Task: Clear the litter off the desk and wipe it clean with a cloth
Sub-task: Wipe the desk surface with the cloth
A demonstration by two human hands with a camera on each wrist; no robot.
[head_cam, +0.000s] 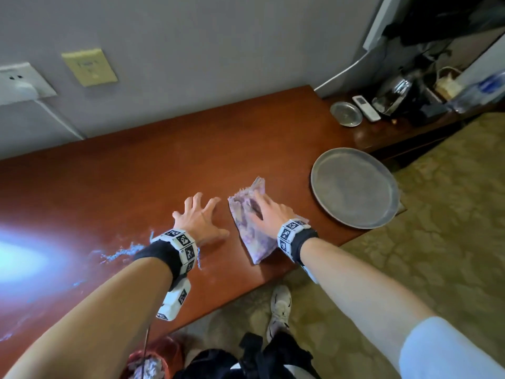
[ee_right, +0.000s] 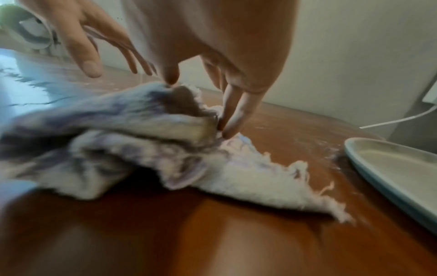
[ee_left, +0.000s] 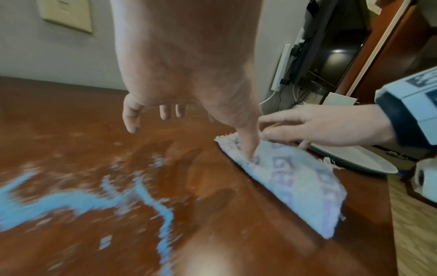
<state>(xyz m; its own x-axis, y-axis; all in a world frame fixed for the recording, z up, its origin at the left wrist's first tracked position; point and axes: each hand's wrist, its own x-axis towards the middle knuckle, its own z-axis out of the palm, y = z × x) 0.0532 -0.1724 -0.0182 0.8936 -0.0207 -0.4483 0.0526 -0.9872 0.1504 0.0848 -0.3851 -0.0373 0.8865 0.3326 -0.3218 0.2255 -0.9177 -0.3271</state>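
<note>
Right hand [head_cam: 269,212] flat, fingers spread, pressing folded cloth [head_cam: 250,231] at frame centre on desk [head_cam: 123,173]. Left hand [head_cam: 198,218] just left, fingers splayed, thumb touching cloth edge. Round tray [head_cam: 355,187] right.

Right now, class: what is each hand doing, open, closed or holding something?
Left hand: open, fingers spread over the desk, thumb touching the cloth.
Right hand: open, resting on the cloth.
</note>
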